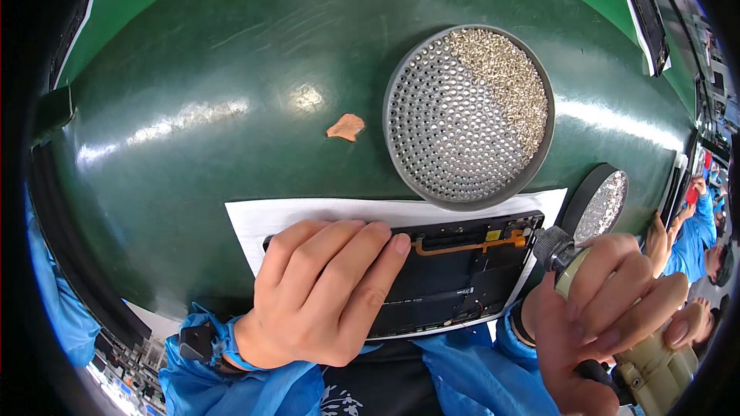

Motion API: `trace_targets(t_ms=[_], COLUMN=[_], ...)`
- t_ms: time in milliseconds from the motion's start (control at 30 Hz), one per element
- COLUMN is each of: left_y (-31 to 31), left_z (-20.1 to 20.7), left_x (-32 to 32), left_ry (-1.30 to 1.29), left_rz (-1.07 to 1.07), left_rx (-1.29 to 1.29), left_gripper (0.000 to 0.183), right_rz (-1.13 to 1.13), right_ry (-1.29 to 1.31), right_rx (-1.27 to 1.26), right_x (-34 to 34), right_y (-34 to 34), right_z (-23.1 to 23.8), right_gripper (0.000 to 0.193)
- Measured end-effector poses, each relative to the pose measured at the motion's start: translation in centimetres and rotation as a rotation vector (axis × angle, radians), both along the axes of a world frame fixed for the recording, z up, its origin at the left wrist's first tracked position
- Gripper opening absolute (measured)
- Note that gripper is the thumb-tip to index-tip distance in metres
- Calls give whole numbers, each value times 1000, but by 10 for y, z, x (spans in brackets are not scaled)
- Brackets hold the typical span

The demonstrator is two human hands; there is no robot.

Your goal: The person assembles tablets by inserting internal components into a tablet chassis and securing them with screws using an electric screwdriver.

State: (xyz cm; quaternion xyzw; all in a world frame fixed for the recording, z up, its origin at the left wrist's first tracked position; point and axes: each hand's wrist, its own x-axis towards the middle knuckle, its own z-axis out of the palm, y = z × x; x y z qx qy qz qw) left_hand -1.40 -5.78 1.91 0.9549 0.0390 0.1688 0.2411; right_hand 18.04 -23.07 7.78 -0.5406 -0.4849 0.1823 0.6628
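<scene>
A black opened device panel [462, 273] with an orange flex cable lies on a white sheet [270, 223] at the near edge of a dark green table. My left hand [324, 293] rests flat on the panel's left half, fingers together, pressing it down. My right hand [609, 308] grips a beige electric screwdriver [570, 262] whose black tip end points at the panel's right edge. A round grey perforated tray [469, 115] with several small silver screws heaped in its right part sits just beyond the panel.
A smaller round dish of screws [603, 204] sits right of the panel. An orange scrap [346, 127] lies mid-table. Other people in blue sleeves [694, 231] work at the far right. The green table [193, 108] curves away to the left.
</scene>
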Motion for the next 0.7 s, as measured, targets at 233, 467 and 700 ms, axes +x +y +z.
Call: trace_targets(t_ms=[233, 467, 700], left_y=[4, -2, -3], left_z=[-5, -5, -13], left_x=[1, -6, -4], left_ry=[-49, -62, -78], left_rz=[-9, 36, 23], left_rx=[-125, -43, 29], left_gripper=[43, 41, 42], right_rz=[28, 27, 4], right_ry=[-45, -22, -41], right_rx=[40, 65, 53], right_x=[-5, -18, -16], right_y=[13, 29, 43], right_z=[14, 18, 9], right_gripper=[79, 78, 76])
